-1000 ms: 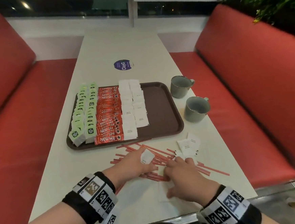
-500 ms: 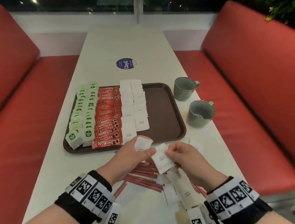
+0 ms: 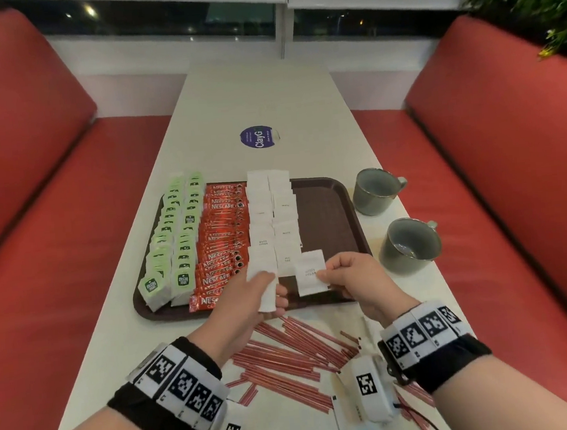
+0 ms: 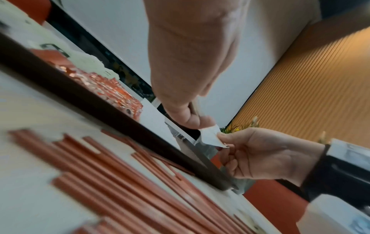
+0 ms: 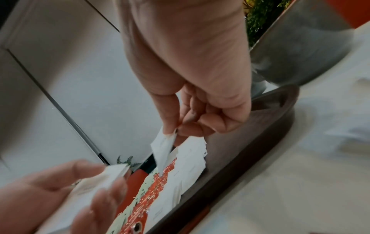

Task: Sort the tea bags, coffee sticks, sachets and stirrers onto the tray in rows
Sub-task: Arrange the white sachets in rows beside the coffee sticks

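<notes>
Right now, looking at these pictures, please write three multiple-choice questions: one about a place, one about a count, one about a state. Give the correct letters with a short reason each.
1. Where do the red stirrers lie?
A. on the table in front of the tray
B. inside a mug
C. on the tray's bare right side

2. How many grey mugs stand right of the brown tray?
A. one
B. two
C. three

3. What does the right hand do?
A. rests flat on the table
B. grips a mug handle
C. pinches a white sugar sachet

Answers:
1 A: the stirrers are spread on the white table, nearer than the tray's near rim.
2 B: a far mug and a near mug show.
3 C: thumb and finger hold the sachet's edge above the tray.
</notes>
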